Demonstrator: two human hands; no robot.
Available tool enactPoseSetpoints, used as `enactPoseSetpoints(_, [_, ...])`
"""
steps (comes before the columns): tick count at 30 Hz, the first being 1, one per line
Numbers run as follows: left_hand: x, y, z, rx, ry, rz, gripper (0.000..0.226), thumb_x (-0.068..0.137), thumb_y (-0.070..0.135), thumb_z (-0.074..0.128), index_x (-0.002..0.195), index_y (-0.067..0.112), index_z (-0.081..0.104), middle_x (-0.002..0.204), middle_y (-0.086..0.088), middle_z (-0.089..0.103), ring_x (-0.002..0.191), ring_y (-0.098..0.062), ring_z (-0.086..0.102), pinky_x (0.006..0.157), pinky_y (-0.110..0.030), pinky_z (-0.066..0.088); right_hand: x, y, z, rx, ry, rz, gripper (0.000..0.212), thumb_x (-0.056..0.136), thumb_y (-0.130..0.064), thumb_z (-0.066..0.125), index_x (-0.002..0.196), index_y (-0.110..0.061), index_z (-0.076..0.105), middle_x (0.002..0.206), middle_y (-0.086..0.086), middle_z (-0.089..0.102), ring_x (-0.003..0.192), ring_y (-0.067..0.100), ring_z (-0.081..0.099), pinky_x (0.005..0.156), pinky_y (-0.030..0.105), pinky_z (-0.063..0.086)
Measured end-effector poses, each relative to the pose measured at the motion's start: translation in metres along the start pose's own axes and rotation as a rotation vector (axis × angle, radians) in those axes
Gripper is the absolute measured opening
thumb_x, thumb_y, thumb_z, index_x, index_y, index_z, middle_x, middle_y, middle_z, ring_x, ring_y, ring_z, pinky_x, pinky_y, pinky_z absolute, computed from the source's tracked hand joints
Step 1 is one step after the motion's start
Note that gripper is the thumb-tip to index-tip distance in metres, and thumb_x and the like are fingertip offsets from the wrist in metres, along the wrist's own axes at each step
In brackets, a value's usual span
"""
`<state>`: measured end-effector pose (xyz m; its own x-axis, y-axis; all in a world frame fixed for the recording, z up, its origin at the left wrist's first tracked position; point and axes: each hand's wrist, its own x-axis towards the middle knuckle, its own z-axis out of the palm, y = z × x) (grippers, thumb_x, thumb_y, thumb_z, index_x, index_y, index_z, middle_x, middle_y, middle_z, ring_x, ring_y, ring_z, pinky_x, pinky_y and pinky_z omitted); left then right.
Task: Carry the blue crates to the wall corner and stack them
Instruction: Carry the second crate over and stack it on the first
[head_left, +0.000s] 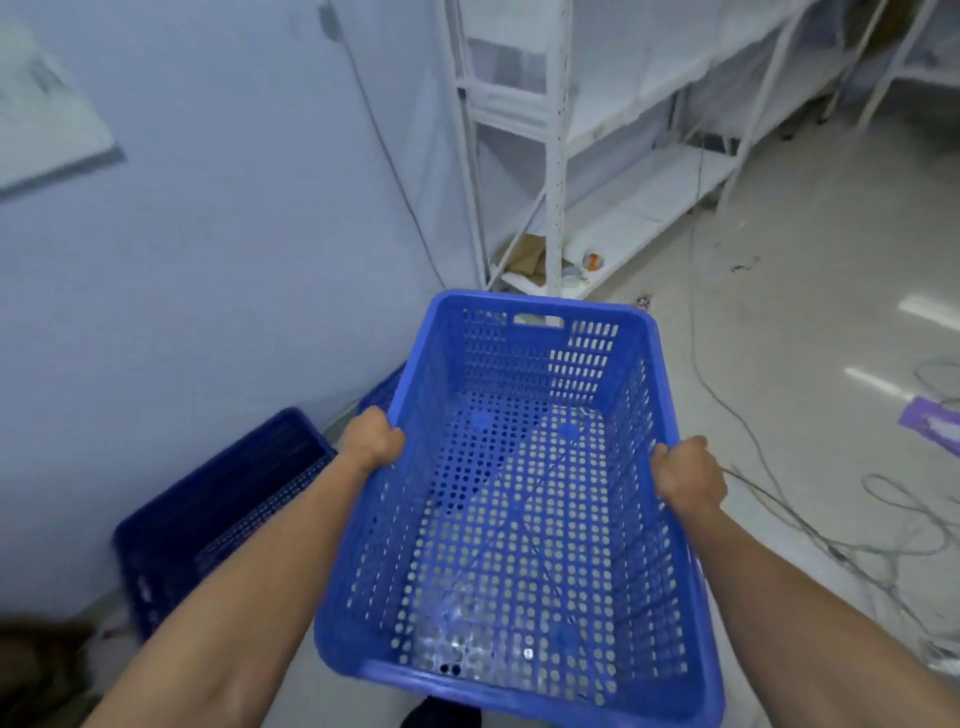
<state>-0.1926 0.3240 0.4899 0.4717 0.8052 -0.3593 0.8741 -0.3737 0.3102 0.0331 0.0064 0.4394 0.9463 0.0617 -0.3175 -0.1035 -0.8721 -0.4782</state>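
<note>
Hands, left (375, 439) and right (688, 478), clenched on opposite long rims of empty blue crate (519, 493), level for stacking onto darker crate (218, 514) by wall (208, 260).

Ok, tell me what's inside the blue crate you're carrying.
Nothing: the blue crate held by the left hand and right hand is empty. Only pale floor shows through its perforated bottom. What lies directly beneath is mostly hidden.

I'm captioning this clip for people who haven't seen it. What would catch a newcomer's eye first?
A bright blue perforated crate fills the centre, empty and held up by its long rims, the left hand and right hand gripping either side. At lower left, darker blue crates sit on the floor against the wall. Loose cables trail across the floor at right.
</note>
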Motion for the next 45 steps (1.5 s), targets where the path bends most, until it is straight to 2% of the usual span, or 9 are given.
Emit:
enactPoseSetpoints(2, [-0.02, -0.035, -0.018, -0.041, 0.046, -0.046, 0.032, 0.088, 0.017, 0.053, 0.115, 0.004, 0.064, 0.11, -0.016, 0.07, 0.1, -0.034, 0.066, 0.083, -0.037, 0.054, -0.016, -0.026, 0.008, -0.026, -0.048, -0.066, 0.045, 0.096, -0.033, 0.05, 0.12, 0.005, 0.046, 0.118, 0.027, 0.061, 0.107, 0.044, 0.06, 0.087, 0.047, 0.048])
enactPoseSetpoints(5, [-0.043, -0.091, -0.037, -0.093, 0.1, -0.147, 0.015, 0.089, 0.02, 0.053, 0.097, 0.009, 0.058, 0.091, -0.009, 0.066, 0.079, -0.028, 0.063, 0.066, -0.032, 0.049, -0.04, -0.067, 0.026, -0.038, -0.11, -0.156, 0.045, 0.095, -0.032, 0.051, 0.12, 0.004, 0.047, 0.12, 0.027, 0.061, 0.108, 0.043, 0.06, 0.088, 0.046, 0.048])
enactPoseSetpoints(10, [-0.07, -0.182, -0.071, -0.18, 0.145, -0.296, 0.011, 0.09, 0.02, 0.051, 0.085, 0.01, 0.05, 0.076, -0.004, 0.055, 0.059, -0.017, 0.053, 0.048, -0.028, 0.041, -0.092, -0.141, 0.065, -0.119, -0.189, -0.304, 0.041, 0.095, -0.029, 0.051, 0.12, 0.003, 0.048, 0.121, 0.026, 0.06, 0.109, 0.042, 0.059, 0.085, 0.042, 0.045])
enactPoseSetpoints(16, [-0.094, -0.298, -0.1, -0.352, 0.177, -0.432, 0.023, 0.087, 0.018, 0.054, 0.066, 0.012, 0.049, 0.066, -0.004, 0.054, 0.056, -0.02, 0.052, 0.047, -0.027, 0.039, -0.167, -0.229, 0.132, -0.213, -0.237, -0.464, 0.041, 0.095, -0.027, 0.051, 0.121, 0.004, 0.046, 0.125, 0.027, 0.058, 0.112, 0.043, 0.057, 0.084, 0.043, 0.044])
enactPoseSetpoints(24, [-0.105, -0.444, -0.127, -0.406, 0.224, -0.645, 0.015, 0.088, 0.02, 0.052, 0.084, 0.006, 0.058, 0.078, -0.006, 0.059, 0.063, -0.02, 0.052, 0.061, -0.033, 0.042, -0.267, -0.342, 0.232, -0.324, -0.268, -0.65, 0.044, 0.097, -0.03, 0.049, 0.126, 0.003, 0.046, 0.126, 0.024, 0.057, 0.112, 0.042, 0.057, 0.083, 0.044, 0.046])
enactPoseSetpoints(29, [-0.103, -0.5, -0.135, -0.435, 0.238, -0.738, 0.022, 0.088, 0.022, 0.054, 0.073, 0.006, 0.058, 0.082, -0.009, 0.06, 0.064, -0.022, 0.053, 0.065, -0.033, 0.042, -0.303, -0.385, 0.282, -0.411, -0.291, -0.727, 0.043, 0.096, -0.029, 0.05, 0.125, 0.002, 0.048, 0.126, 0.023, 0.057, 0.113, 0.041, 0.057, 0.081, 0.041, 0.044])
enactPoseSetpoints(32, [-0.097, -0.526, -0.134, -0.461, 0.23, -0.801, 0.022, 0.089, 0.023, 0.056, 0.09, 0.003, 0.063, 0.093, -0.013, 0.061, 0.08, -0.03, 0.056, 0.07, -0.033, 0.043, -0.309, -0.413, 0.318, -0.444, -0.325, -0.767, 0.04, 0.095, -0.027, 0.05, 0.121, 0.003, 0.056, 0.123, 0.022, 0.06, 0.109, 0.04, 0.06, 0.077, 0.039, 0.045])
enactPoseSetpoints(36, [-0.084, -0.552, -0.127, -0.495, 0.169, -0.905, 0.037, 0.09, 0.026, 0.057, 0.108, -0.006, 0.064, 0.108, -0.018, 0.067, 0.099, -0.036, 0.066, 0.075, -0.034, 0.051, -0.314, -0.455, 0.368, -0.506, -0.4, -0.813, 0.023, 0.093, -0.021, 0.051, 0.092, 0.0, 0.061, 0.106, 0.02, 0.067, 0.084, 0.035, 0.062, 0.066, 0.035, 0.044])
enactPoseSetpoints(45, [-0.037, -0.547, -0.086, -0.716, 0.154, -1.229, 0.03, 0.093, 0.021, 0.05, 0.099, -0.005, 0.064, 0.101, -0.021, 0.07, 0.089, -0.036, 0.068, 0.076, -0.04, 0.057, -0.305, -0.57, 0.496, -0.654, -0.632, -1.088, 0.037, 0.097, -0.025, 0.047, 0.12, 0.003, 0.053, 0.119, 0.023, 0.059, 0.102, 0.039, 0.061, 0.085, 0.045, 0.051])
